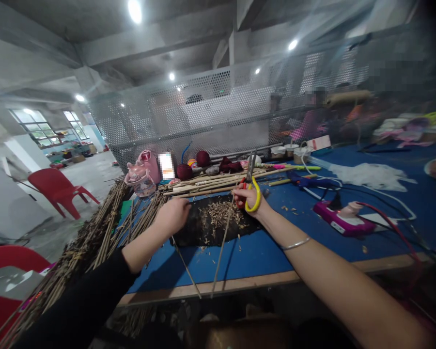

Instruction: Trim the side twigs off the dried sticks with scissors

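Right hand (250, 195) was full: scissors (251, 168) hung on it by the red and yellow loops, blades pointing up, and a thin stick (223, 241) looked pinched at the fingertips. Blade gap too blurred to call.

Key relation: stick's top end was at my right fingertips. Long axis ran down from there, toward me and a bit left, over the chips (221, 213) and black mat (183, 232), low end at the table (254, 257) front edge. Blades pointed the opposite way, up from the grip, so they were off the stick's length.

Right hand was the nearer one. Left hand (172, 215) was apart from that stick, over the mat's left side, fingers curled; couldn't tell if it held anything. A second stick (186, 265) slanted from just below it, down and right. Contact with my fingers there: couldn't tell. Low ends of the two sticks came near each other at the edge, making a V.

Stick pile (101, 242) was to the left, power strip (343, 219) to the right.
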The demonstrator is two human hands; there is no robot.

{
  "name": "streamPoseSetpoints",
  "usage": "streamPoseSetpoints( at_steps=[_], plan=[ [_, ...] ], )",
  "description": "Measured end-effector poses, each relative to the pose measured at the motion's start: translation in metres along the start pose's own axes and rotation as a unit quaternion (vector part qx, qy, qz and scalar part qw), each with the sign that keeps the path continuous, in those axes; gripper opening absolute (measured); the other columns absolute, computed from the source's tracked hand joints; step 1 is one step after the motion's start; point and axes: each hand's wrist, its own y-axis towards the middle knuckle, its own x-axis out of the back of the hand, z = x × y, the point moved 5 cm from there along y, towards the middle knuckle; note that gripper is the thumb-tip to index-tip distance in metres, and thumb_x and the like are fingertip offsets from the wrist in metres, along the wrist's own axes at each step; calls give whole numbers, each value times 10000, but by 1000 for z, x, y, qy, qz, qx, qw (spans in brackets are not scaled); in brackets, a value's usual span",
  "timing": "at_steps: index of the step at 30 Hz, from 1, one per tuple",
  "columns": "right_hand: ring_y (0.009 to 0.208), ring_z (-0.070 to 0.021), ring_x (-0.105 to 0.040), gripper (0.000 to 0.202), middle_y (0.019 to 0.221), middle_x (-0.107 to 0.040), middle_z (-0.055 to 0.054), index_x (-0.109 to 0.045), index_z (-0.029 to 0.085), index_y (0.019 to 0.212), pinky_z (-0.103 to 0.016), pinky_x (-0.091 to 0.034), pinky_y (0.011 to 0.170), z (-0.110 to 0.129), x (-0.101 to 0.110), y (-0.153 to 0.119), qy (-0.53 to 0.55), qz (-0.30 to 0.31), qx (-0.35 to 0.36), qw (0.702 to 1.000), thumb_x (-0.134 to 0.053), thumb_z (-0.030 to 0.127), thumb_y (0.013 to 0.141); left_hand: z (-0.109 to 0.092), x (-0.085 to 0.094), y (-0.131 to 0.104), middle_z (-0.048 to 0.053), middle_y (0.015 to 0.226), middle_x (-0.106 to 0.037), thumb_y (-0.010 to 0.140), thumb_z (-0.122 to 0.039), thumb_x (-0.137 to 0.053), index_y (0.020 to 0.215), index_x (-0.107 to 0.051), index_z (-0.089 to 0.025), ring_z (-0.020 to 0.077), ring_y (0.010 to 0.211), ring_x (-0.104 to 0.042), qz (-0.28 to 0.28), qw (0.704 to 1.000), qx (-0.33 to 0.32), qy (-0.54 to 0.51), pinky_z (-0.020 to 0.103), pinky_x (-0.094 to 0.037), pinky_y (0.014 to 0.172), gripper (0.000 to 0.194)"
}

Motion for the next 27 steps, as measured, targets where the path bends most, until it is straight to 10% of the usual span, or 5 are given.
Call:
streamPoseSetpoints(
  at_steps=[6, 14, 21, 27],
  plan=[
    [353, -60, -442, 352, 539, -576, 50, -397, 199, 654, -143, -238, 276, 2, -8, -9, -40, 10, 17, 999, -698, 207, 473, -69, -36, 6, 21, 543, -603, 774, -332, -383, 646, -654, -130, 106, 443, -459, 146, 948, -35, -282, 213, -323, 455, 361],
    [388, -63, -430, 301, 553, -545, 57, -391, 202, 627, -174, -275, 320, 18, -7, -11, -41, -30, 104, 993, -665, 227, 505, -75, -49, 14, -10, 448, -526, 705, -180, -426, 578, -599, -119, 66, 357, -384, 107, 893, 77, -430, 185, -267, 373, 224],
    [615, -140, -526, 97, 676, -566, -7, -508, 191, 656, -299, -450, 631, 53, -26, -48, -296, -68, 345, 888, -596, 218, 625, -69, -54, 31, -27, 510, -505, 778, -137, -454, 789, -553, -99, 8, 323, -357, 70, 622, 220, -748, 114, -294, 333, 107],
    [610, -117, -468, 164, 677, -494, 26, -432, 221, 650, -268, -427, 616, 31, -22, -34, -158, -29, 157, 974, -594, 230, 621, -36, -54, 40, -38, 586, -532, 796, -162, -516, 865, -543, -126, -27, 345, -388, -25, 441, 275, -854, 53, -351, 351, 82]
  ],
)
